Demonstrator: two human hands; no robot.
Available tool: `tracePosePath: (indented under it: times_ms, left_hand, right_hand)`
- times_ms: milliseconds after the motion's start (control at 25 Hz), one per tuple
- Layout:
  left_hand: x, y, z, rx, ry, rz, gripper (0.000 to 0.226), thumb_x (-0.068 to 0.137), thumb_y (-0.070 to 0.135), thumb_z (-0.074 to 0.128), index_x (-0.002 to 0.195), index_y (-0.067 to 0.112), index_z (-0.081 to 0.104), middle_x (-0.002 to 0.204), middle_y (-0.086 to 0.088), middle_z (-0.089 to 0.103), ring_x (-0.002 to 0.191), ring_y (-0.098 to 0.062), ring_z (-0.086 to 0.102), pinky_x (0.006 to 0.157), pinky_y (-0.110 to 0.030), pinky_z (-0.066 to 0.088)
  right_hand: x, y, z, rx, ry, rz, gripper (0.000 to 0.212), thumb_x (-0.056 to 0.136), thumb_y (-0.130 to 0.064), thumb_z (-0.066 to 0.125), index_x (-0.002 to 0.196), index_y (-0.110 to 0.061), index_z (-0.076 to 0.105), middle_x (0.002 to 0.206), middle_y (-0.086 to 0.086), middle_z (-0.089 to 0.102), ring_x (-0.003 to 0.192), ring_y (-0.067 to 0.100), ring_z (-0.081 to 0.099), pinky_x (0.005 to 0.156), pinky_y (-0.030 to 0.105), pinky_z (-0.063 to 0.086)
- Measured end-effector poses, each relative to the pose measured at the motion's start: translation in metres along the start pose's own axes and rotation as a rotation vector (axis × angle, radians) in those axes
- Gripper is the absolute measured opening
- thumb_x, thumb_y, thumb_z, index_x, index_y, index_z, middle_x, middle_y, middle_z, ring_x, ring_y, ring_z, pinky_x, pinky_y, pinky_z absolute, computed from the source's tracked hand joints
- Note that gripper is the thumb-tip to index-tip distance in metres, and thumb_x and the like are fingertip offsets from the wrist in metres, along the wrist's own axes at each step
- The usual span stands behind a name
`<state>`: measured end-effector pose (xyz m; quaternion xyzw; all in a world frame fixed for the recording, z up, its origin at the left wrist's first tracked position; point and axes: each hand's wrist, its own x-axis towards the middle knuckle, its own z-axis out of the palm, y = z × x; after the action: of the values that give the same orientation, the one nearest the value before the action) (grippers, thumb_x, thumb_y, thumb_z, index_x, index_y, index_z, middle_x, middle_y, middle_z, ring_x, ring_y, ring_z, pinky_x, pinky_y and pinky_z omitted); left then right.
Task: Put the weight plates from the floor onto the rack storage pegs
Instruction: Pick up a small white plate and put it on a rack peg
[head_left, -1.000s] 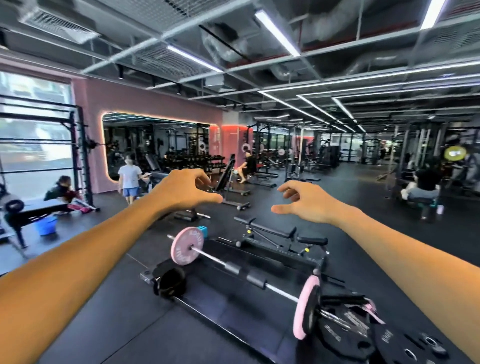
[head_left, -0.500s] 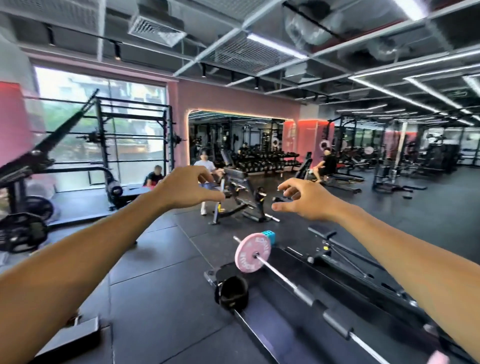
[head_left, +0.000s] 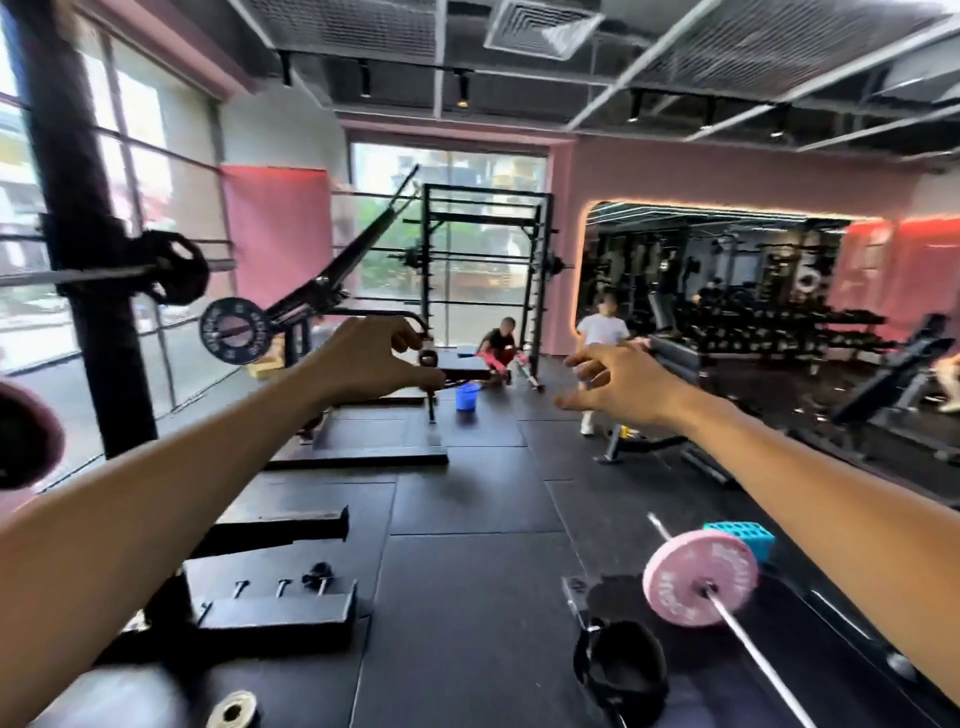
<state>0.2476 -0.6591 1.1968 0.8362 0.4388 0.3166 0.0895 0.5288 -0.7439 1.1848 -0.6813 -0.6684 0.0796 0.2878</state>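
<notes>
At far left the rack upright (head_left: 78, 249) carries a dark plate (head_left: 174, 267) on a peg. Left hand (head_left: 363, 364), fingers curled, grips nothing; right hand (head_left: 623, 387), fingers spread, is also empty. The pink plate (head_left: 698, 579) stands upright on the barbell (head_left: 753, 660), whose axis runs toward lower right. I judge blind reaching risks a snag.

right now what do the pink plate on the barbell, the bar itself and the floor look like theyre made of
Pink plate: looks like matte rubber or urethane, with a dull even surface and pale lettering, though motion blur leaves it open.
Barbell: bright metal, probably chromed steel, judging by its silvery shine.
Floor: dark rubber mat tiles by the look, matte black with visible seams between squares.
</notes>
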Motion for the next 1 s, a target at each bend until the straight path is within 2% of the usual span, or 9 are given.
tracePosePath:
  times_ms: [80, 240, 600, 680, 800, 840, 1000]
  left_hand:
    - [0.027, -0.03, 0.0, 0.041, 0.048, -0.066, 0.059, 0.061, 0.061, 0.079, 0.107, 0.025, 0.068, 0.108, 0.005, 0.066, 0.097, -0.015, 0.061, 0.081, -0.029, 0.044]
    - [0.072, -0.094, 0.003, 0.118, 0.106, -0.166, 0.048, 0.065, 0.055, 0.081, 0.101, 0.028, 0.066, 0.099, 0.006, 0.065, 0.092, -0.015, 0.06, 0.075, -0.026, 0.04]
    - [0.182, -0.237, -0.024, 0.23, 0.192, -0.344, 0.056, 0.064, 0.057, 0.081, 0.109, 0.026, 0.067, 0.112, 0.004, 0.067, 0.095, -0.016, 0.062, 0.088, -0.03, 0.048]
    - [0.2, -0.269, -0.027, 0.254, 0.2, -0.401, 0.056, 0.064, 0.057, 0.081, 0.109, 0.027, 0.067, 0.112, 0.004, 0.066, 0.095, -0.015, 0.061, 0.088, -0.03, 0.047]
    - [0.221, -0.312, -0.029, 0.31, 0.213, -0.484, 0.058, 0.064, 0.059, 0.08, 0.11, 0.027, 0.067, 0.11, 0.004, 0.067, 0.095, -0.013, 0.059, 0.083, -0.027, 0.043]
    - [0.228, -0.325, -0.03, 0.319, 0.226, -0.509, 0.059, 0.064, 0.059, 0.08, 0.111, 0.026, 0.067, 0.11, 0.004, 0.067, 0.097, -0.013, 0.059, 0.083, -0.027, 0.042]
    - [0.254, -0.368, -0.035, 0.357, 0.269, -0.643, 0.06, 0.067, 0.056, 0.08, 0.114, 0.022, 0.066, 0.111, 0.002, 0.066, 0.103, -0.016, 0.059, 0.09, -0.031, 0.045]
  right_hand:
    - [0.052, -0.001, 0.019, 0.031, -0.033, -0.054, 0.062, 0.075, -0.047, 0.076, 0.127, -0.023, 0.053, 0.115, -0.003, 0.058, 0.103, 0.015, 0.057, 0.094, 0.032, 0.047]
    - [0.15, -0.007, 0.064, 0.046, -0.1, -0.17, 0.06, 0.076, -0.046, 0.076, 0.127, -0.024, 0.054, 0.119, -0.001, 0.059, 0.106, 0.015, 0.056, 0.094, 0.029, 0.045]
    - [0.377, -0.06, 0.163, 0.111, -0.174, -0.383, 0.058, 0.074, -0.047, 0.077, 0.123, -0.025, 0.055, 0.114, -0.002, 0.061, 0.104, 0.017, 0.058, 0.096, 0.035, 0.047]
    - [0.422, -0.073, 0.19, 0.128, -0.213, -0.435, 0.057, 0.073, -0.047, 0.077, 0.121, -0.026, 0.056, 0.113, 0.0, 0.063, 0.101, 0.017, 0.059, 0.092, 0.033, 0.048]
    - [0.481, -0.089, 0.231, 0.162, -0.26, -0.513, 0.055, 0.073, -0.047, 0.077, 0.119, -0.026, 0.057, 0.109, 0.001, 0.062, 0.096, 0.016, 0.06, 0.078, 0.023, 0.046]
    - [0.501, -0.095, 0.245, 0.17, -0.278, -0.54, 0.057, 0.072, -0.048, 0.077, 0.12, -0.025, 0.057, 0.109, 0.0, 0.062, 0.097, 0.017, 0.06, 0.078, 0.022, 0.046]
    - [0.579, -0.12, 0.292, 0.208, -0.371, -0.65, 0.067, 0.069, -0.052, 0.077, 0.125, -0.024, 0.056, 0.109, -0.002, 0.061, 0.102, 0.019, 0.061, 0.096, 0.04, 0.049]
